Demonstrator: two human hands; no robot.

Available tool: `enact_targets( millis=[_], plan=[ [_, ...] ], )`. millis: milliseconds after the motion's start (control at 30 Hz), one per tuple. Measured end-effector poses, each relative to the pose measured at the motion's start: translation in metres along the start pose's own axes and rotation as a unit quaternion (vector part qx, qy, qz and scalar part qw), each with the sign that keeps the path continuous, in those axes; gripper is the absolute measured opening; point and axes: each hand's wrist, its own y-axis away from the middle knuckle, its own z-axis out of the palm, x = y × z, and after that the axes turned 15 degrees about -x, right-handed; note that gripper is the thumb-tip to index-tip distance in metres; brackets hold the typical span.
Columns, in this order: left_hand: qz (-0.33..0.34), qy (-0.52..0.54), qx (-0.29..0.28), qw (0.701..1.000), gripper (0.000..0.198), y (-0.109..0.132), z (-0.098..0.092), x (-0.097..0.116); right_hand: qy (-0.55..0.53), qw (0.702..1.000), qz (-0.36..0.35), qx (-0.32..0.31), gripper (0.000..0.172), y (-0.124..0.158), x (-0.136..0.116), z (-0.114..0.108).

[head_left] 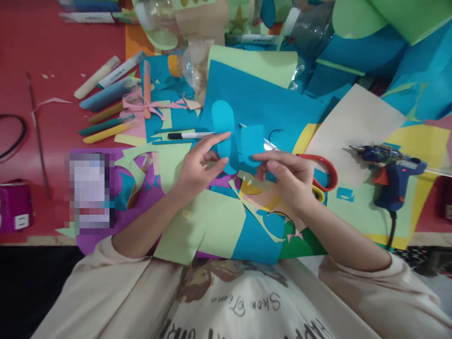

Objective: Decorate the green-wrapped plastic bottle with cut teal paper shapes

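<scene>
My left hand (199, 162) pinches the lower edge of a light blue rounded paper cutout (223, 123) between thumb and fingers. My right hand (284, 176) pinches a blue paper piece (251, 141) joined to that cutout, and its fingers also go through the red-handled scissors (323, 172), whose blades (263, 141) point left over the paper. Both hands work above a large blue sheet (268, 103) on a pile of coloured paper.
A blue glue gun (390, 172) lies to the right, its cord running toward me. A black marker (189, 135) lies left of the cutout. Several markers and glue sticks (108, 101) rest on the red table (52, 56). Plastic bottles (192, 66) stand behind. A blurred patch (90, 193) is at left.
</scene>
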Motion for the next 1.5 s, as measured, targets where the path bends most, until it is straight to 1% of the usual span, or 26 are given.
enact_targets(
  millis=[67,133,300,333,367,400,467,500,533,567,633,733,900,1067,1167,1500],
  plan=[
    [0.018,-0.003,0.003,1.000,0.042,0.000,0.000,0.002,-0.007,0.997,0.023,-0.072,0.020,0.000,-0.004,0.002],
    [0.035,-0.013,0.002,0.999,0.042,0.001,0.001,0.003,-0.009,0.992,0.040,-0.121,0.022,0.000,-0.008,0.003],
    [0.051,-0.045,0.013,0.998,0.036,0.002,0.004,0.003,-0.006,0.981,0.058,-0.183,0.022,-0.002,-0.012,0.005],
    [0.054,-0.046,0.012,0.997,0.036,0.003,0.005,0.003,-0.013,0.982,0.057,-0.178,0.020,-0.002,-0.011,0.005],
    [0.055,-0.047,0.010,0.997,0.037,0.003,0.005,0.003,-0.020,0.986,0.055,-0.158,0.019,-0.003,-0.010,0.006],
    [0.053,-0.050,0.005,0.997,0.037,0.004,0.005,0.004,-0.024,0.990,0.052,-0.125,0.019,-0.003,-0.009,0.007],
    [0.048,-0.064,-0.015,0.997,0.038,0.005,0.006,0.005,-0.028,0.997,0.051,-0.053,0.025,-0.005,-0.006,0.009],
    [0.052,-0.074,-0.028,0.995,0.037,0.006,0.006,0.006,-0.029,0.998,0.053,-0.032,0.029,-0.006,-0.005,0.009],
    [0.061,-0.086,-0.042,0.993,0.036,0.007,0.007,0.007,-0.030,0.997,0.058,-0.028,0.033,-0.007,-0.004,0.009],
    [0.075,-0.097,-0.054,0.991,0.035,0.007,0.007,0.008,-0.030,0.997,0.068,-0.038,0.036,-0.008,-0.003,0.009],
    [0.097,-0.108,-0.076,0.986,0.033,0.007,0.009,0.009,-0.018,0.992,0.092,-0.079,0.040,-0.009,-0.003,0.009],
    [0.089,-0.080,-0.093,0.988,0.033,0.007,0.010,0.010,0.012,0.987,0.120,-0.104,0.046,-0.009,-0.004,0.008],
    [0.036,0.017,-0.093,0.995,0.029,0.006,0.010,0.011,-0.018,0.983,0.140,-0.116,0.051,-0.009,-0.006,0.009],
    [0.034,0.062,-0.089,0.994,0.028,0.004,0.009,0.011,-0.027,0.982,0.143,-0.120,0.051,-0.010,-0.007,0.011],
    [0.030,0.065,-0.087,0.994,0.027,0.004,0.010,0.010,-0.032,0.981,0.148,-0.121,0.051,-0.010,-0.007,0.011],
    [0.022,0.026,-0.069,0.997,0.029,0.006,0.012,0.011,-0.019,0.983,0.148,-0.111,0.051,-0.009,-0.005,0.011]
  ],
)
